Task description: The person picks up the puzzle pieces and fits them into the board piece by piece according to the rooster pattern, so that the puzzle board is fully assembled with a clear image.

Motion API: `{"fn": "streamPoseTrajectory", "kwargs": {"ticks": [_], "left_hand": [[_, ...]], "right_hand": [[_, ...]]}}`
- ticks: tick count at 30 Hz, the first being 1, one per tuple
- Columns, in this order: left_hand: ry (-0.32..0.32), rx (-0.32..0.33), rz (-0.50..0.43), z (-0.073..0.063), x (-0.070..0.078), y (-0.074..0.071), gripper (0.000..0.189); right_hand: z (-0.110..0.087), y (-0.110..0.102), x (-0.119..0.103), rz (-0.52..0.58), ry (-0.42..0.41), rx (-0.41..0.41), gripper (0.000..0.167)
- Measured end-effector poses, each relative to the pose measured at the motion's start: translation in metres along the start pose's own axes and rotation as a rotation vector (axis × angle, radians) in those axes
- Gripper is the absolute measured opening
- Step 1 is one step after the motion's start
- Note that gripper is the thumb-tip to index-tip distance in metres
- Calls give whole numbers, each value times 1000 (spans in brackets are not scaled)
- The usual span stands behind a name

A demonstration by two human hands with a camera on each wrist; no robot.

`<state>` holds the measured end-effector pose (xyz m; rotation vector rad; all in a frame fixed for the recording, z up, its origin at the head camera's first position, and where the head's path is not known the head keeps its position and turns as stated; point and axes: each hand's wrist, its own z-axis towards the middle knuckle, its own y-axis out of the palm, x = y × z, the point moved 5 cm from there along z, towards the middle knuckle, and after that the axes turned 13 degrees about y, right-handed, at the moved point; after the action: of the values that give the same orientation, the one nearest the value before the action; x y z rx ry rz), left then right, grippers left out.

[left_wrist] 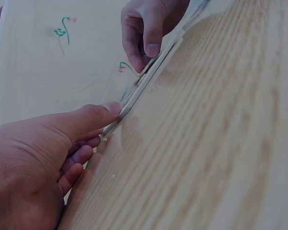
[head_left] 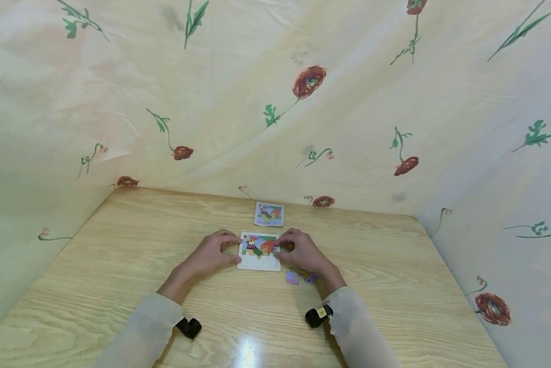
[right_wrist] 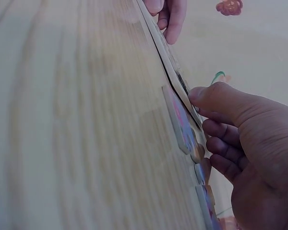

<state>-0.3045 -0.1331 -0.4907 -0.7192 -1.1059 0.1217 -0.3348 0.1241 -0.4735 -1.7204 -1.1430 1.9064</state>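
A white puzzle board [head_left: 259, 263] lies on the table, its upper part filled with pieces that picture a rooster [head_left: 251, 244]; its lower part shows plain white. My left hand [head_left: 214, 251] grips the board's left edge, thumb at the near side and fingers farther back. At the right edge, my right hand [head_left: 304, 251] curls thumb and forefinger onto the board, covering part of its rim. The left wrist view shows the left thumb [left_wrist: 111, 108] on the board's rim. In the right wrist view the right thumb [right_wrist: 198, 94] rests at the board's near corner.
A printed picture card [head_left: 269, 214] with the same rooster lies behind the board. Several loose puzzle pieces [head_left: 292, 277] are on the wooden table [head_left: 238, 312] beside the right wrist. A flowered cloth [head_left: 229, 102] hangs behind and along the sides.
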Motion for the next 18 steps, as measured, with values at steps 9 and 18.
{"fn": "streamPoseTrajectory", "kwargs": {"ticks": [9, 18], "left_hand": [[-9, 2, 6, -1, 1, 0, 47], [-2, 4, 6, 0, 1, 1, 47]], "right_hand": [[-2, 0, -1, 16, 2, -10, 22], [1, 4, -4, 48, -22, -4, 20]]}}
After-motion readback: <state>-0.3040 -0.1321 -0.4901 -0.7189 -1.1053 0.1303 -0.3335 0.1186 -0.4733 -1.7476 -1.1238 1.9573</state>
